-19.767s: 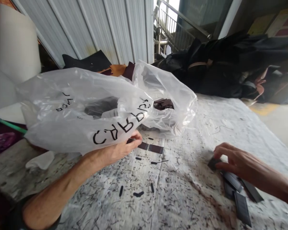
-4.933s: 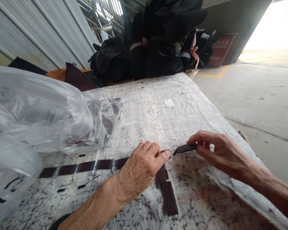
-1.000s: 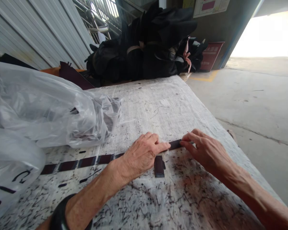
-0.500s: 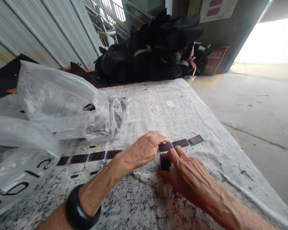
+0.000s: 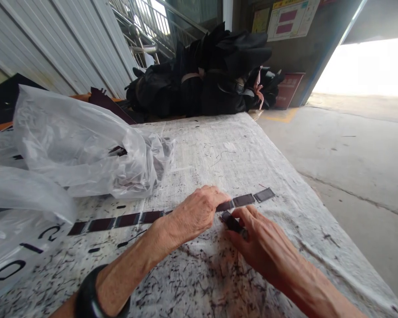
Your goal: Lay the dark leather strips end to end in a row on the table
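Observation:
A row of dark rectangular pieces (image 5: 243, 200) runs across the white cloth, its middle hidden behind my left hand (image 5: 199, 210). That hand's fingers are bent together, with the fingertips at one dark piece of the row; whether they grip it cannot be told. Just below the row, my right hand (image 5: 257, 232) holds a small dark piece (image 5: 232, 222) between thumb and fingers, near my left fingertips. A black bangle (image 5: 94, 296) circles my left wrist.
Crumpled clear plastic bags (image 5: 82, 145) lie on the left of the cloth-covered table (image 5: 212, 150). Bundled black material (image 5: 202, 79) is piled beyond the far edge. Thread scraps litter the near cloth. Concrete floor (image 5: 351, 154) shows on the right.
The small dark piece in my right hand has turned from nearly upright to slanted. My left hand stays by the row. The whole view has shifted slightly.

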The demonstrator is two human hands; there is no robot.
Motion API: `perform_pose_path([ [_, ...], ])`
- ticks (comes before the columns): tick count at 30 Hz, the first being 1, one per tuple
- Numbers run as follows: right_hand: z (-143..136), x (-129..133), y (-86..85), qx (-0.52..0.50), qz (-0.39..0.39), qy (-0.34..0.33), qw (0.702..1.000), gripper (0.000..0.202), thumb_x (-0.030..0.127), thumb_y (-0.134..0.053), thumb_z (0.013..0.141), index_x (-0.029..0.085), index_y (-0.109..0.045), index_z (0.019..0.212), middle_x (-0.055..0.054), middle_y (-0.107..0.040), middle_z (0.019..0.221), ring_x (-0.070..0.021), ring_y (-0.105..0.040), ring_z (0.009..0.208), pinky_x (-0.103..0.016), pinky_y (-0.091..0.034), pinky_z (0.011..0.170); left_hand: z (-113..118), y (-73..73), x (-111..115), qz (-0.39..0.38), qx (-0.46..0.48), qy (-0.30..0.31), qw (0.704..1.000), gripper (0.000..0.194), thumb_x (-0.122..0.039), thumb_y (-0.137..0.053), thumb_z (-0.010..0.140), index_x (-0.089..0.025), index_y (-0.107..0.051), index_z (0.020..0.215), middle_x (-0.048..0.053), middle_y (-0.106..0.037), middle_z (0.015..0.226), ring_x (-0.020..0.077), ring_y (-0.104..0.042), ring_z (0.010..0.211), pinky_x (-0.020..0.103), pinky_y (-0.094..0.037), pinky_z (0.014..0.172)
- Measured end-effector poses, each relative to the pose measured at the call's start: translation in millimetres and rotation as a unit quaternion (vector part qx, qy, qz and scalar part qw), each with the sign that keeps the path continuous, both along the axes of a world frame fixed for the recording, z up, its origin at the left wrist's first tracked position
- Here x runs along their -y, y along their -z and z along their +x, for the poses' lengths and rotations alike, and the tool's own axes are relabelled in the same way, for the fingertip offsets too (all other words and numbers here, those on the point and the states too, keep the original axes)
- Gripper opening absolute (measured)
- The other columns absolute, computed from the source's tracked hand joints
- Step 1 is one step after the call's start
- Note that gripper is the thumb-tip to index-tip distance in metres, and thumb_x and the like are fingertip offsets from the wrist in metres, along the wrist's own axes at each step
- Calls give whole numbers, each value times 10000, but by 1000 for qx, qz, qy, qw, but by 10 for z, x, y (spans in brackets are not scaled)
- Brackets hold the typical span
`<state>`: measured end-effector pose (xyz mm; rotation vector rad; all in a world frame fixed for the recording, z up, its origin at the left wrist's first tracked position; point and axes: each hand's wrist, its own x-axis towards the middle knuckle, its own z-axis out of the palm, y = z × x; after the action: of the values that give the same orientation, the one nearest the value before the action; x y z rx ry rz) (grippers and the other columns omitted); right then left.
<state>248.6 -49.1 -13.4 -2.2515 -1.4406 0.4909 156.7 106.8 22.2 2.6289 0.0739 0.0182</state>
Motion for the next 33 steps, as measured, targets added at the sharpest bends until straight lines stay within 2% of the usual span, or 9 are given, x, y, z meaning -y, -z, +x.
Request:
perform_pose_path([
  [8, 167, -73, 4, 55, 20, 0, 998, 102, 147, -524, 692, 202, -440, 705, 35, -477, 627, -113, -389, 523, -271, -183, 485, 36, -5, -6, 0, -10, -22, 1000, 524, 36, -334, 741, -199, -554, 1155, 43, -593, 1049, 167, -517, 998, 339, -398, 940],
  [11, 180, -16, -41, 86, 32, -53, 994, 86, 129, -515, 718, 200, -470, 735, 30, -501, 656, -112, -386, 518, -282, -202, 489, 39, -10, 0, 14, -18, -17, 1000, 504, 39, -314, 756, -205, -553, 1127, 46, -583, 1032, 178, -515, 970, 370, -409, 914],
  [14, 258, 128, -64, 128, 76, -135, 980, 107, 106, -468, 819, 199, -501, 776, 11, -530, 733, -120, -427, 550, -282, -285, 525, 18, 0, 26, 38, -31, -16, 999, 471, 34, -307, 778, -215, -547, 1098, 40, -573, 1000, 184, -512, 938, 374, -418, 876],
  [17, 559, 323, -50, 126, 172, -131, 968, 155, 122, -424, 905, 195, -558, 881, -4, -571, 790, -118, -516, 630, -255, -386, 591, -15, 4, 61, 67, -44, -12, 997, 467, 60, -307, 765, -220, -543, 1055, 23, -575, 999, 176, -511, 917, 366, -411, 864],
  [20, 1019, 477, 18, 236, 261, -56, 934, 168, 118, -445, 921, 174, -590, 984, -34, -626, 863, -107, -582, 670, -222, -426, 608, -13, -18, 103, 115, -39, -14, 993, 497, 85, -288, 766, -217, -539, 1071, 17, -588, 1026, 172, -516, 944, 393, -369, 923],
  [22, 1289, 523, 85, 314, 266, -49, 910, 157, 114, -481, 909, 156, -612, 983, -55, -651, 866, -130, -612, 702, -235, -436, 616, 26, -36, 134, 141, -48, -20, 989, 493, 76, -296, 784, -216, -539, 1098, 17, -596, 998, 175, -521, 921, 403, -367, 919],
  [25, 1517, 533, 173, 356, 258, -71, 895, 169, 97, -491, 901, 147, -640, 961, -80, -671, 872, -152, -624, 686, -271, -434, 621, 127, -46, 171, 167, -79, -42, 982, 444, 54, -308, 798, -212, -572, 1035, 23, -592, 921, 190, -517, 848, 395, -404, 827],
  [28, 1586, 548, 211, 379, 235, -85, 891, 195, 76, -489, 899, 148, -651, 983, -99, -681, 907, -157, -628, 683, -294, -425, 627, 221, -35, 174, 177, -102, -57, 977, 412, 52, -302, 784, -196, -596, 931, 36, -573, 864, 204, -505, 826, 397, -408, 782],
  [33, 1625, 602, 247, 382, 193, -108, 898, 264, 48, -464, 893, 174, -644, 1040, -99, -677, 959, -162, -622, 717, -302, -432, 634, 279, -20, 146, 151, -106, -57, 981, 401, 47, -295, 775, -193, -592, 897, 38, -554, 851, 211, -479, 826, 415, -386, 785],
])
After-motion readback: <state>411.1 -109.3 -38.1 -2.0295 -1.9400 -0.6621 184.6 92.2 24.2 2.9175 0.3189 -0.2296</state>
